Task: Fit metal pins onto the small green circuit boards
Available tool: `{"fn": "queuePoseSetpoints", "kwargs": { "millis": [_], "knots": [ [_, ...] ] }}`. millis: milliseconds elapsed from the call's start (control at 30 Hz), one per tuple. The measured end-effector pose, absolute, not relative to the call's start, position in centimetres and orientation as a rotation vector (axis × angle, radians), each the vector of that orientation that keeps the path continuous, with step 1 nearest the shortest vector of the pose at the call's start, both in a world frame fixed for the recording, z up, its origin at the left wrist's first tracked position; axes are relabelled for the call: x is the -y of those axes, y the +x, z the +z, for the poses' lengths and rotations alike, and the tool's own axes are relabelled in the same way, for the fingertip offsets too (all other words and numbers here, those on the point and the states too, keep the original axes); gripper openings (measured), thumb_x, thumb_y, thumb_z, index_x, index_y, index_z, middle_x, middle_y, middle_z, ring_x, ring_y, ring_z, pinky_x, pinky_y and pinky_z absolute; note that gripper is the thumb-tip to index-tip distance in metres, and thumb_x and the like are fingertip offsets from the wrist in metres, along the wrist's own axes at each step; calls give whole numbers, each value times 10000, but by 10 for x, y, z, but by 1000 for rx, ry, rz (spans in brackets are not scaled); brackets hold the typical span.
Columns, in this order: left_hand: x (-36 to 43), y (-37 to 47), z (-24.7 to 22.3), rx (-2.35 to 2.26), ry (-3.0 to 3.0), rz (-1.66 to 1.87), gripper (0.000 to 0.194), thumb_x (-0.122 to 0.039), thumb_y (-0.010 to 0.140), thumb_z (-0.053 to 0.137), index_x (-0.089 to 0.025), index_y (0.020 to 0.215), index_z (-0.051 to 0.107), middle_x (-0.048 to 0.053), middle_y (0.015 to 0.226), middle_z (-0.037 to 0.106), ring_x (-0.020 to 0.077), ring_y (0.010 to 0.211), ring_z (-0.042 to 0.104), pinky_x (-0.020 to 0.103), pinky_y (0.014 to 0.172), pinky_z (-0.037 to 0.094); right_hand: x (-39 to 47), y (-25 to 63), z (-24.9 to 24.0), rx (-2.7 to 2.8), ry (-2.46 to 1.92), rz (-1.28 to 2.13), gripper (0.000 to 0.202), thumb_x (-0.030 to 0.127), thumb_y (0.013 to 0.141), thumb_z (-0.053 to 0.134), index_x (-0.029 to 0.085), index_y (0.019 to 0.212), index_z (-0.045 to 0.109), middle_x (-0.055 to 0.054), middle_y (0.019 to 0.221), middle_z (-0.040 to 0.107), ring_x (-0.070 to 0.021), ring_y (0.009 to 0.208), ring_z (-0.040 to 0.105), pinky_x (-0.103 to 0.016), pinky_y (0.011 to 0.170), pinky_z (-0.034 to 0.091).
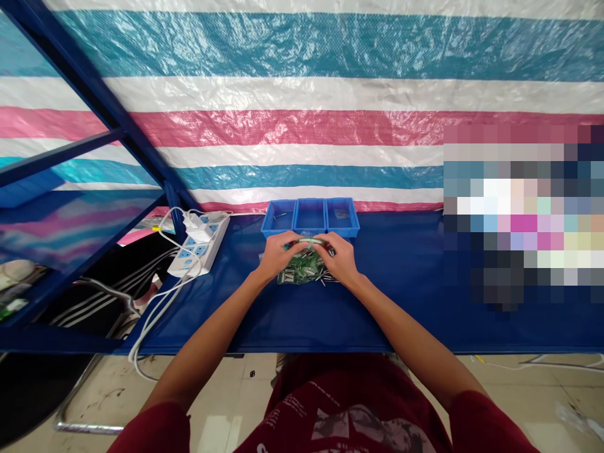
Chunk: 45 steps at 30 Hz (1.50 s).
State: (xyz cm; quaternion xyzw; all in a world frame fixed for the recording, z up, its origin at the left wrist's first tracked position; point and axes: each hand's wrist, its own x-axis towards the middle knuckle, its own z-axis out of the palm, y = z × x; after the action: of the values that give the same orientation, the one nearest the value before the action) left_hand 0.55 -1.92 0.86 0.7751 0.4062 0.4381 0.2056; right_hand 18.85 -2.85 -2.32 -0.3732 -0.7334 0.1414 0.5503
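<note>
My left hand (279, 255) and my right hand (340, 257) come together over the table, fingers curled and pinching. Between their fingertips spans a thin greenish strip (311, 240), too small to tell its kind. Just below lies a green-tinted plastic bag (293, 274) with many small metal pins or screws, and several loose metal pieces (325, 275) lie at its right side near my right hand. Behind my hands stands a blue three-compartment tray (310, 231). A small metal piece is in its left compartment and a few tiny pieces in its right one; my hands partly hide its front.
A white power strip (201, 248) with a plugged-in adapter (197, 230) and white cables (150, 324) sits on the blue table (401, 283) at the left. A blue metal frame (108, 110) rises there. Striped plastic sheeting (302, 126) hangs behind. The right side is pixelated.
</note>
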Motion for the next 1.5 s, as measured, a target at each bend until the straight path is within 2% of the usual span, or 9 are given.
{"fn": "queuePoseSetpoints", "kwargs": {
  "millis": [200,333,467,600,733,867,967,1100,1500],
  "knots": [
    [22,8,10,-1145,1804,1265,510,-552,813,629,-165,503,510,-11,450,527,106,428,472,233,468,405,33,190,-21,1802,-702,310,330,280,971,440,217,1266,575,-110,1126,630,-190,949,625,-306,757,557],
    [21,9,10,-1030,1642,1141,489,-576,790,650,-154,561,552,5,456,562,103,391,480,229,428,409,28,193,-25,1863,-633,163,345,211,965,406,198,1255,594,-133,1178,606,-216,1118,585,-349,896,529],
    [18,9,4,-1015,1577,1143,435,-576,793,652,-141,809,643,-7,497,582,107,403,491,226,431,417,23,193,-29,1805,-761,112,298,235,970,408,216,1112,669,-103,1029,637,-193,962,629,-337,845,535],
    [17,9,1,-998,1724,1284,516,-595,819,610,-177,1120,637,51,814,664,153,676,610,235,550,494,25,192,-22,1731,-841,182,238,295,958,468,208,953,690,-89,916,634,-187,849,619,-323,769,530],
    [15,8,1,-1021,1937,1314,420,-541,776,687,-187,1003,699,100,1063,618,204,946,601,272,700,530,24,190,-7,1628,-869,318,241,331,955,474,191,892,661,-59,815,628,-162,715,595,-282,644,509],
    [13,8,-2,-1122,1891,1376,344,-505,807,662,-172,885,695,77,955,652,181,833,607,290,705,517,17,189,4,1692,-912,491,272,381,945,487,187,854,655,-20,705,605,-143,605,565,-261,579,488],
    [13,8,-3,-1121,1767,1357,357,-509,810,654,-152,823,654,40,742,654,159,671,594,286,651,505,12,190,4,1720,-901,461,290,331,971,421,186,1008,669,-62,867,622,-155,700,594,-264,594,504],
    [11,8,-1,-1050,1577,1400,432,-460,788,694,-174,1087,571,-30,605,603,124,535,560,250,570,484,10,191,-11,1804,-819,256,409,196,983,291,240,1269,579,-113,1133,569,-169,854,609,-310,713,537],
    [14,7,3,-831,1567,1196,400,-486,844,631,-180,1101,620,-18,605,556,136,573,558,279,610,482,12,192,-31,1839,-838,184,253,252,969,434,222,1083,658,-113,1129,627,-199,958,632,-345,825,540]
  ]
}}
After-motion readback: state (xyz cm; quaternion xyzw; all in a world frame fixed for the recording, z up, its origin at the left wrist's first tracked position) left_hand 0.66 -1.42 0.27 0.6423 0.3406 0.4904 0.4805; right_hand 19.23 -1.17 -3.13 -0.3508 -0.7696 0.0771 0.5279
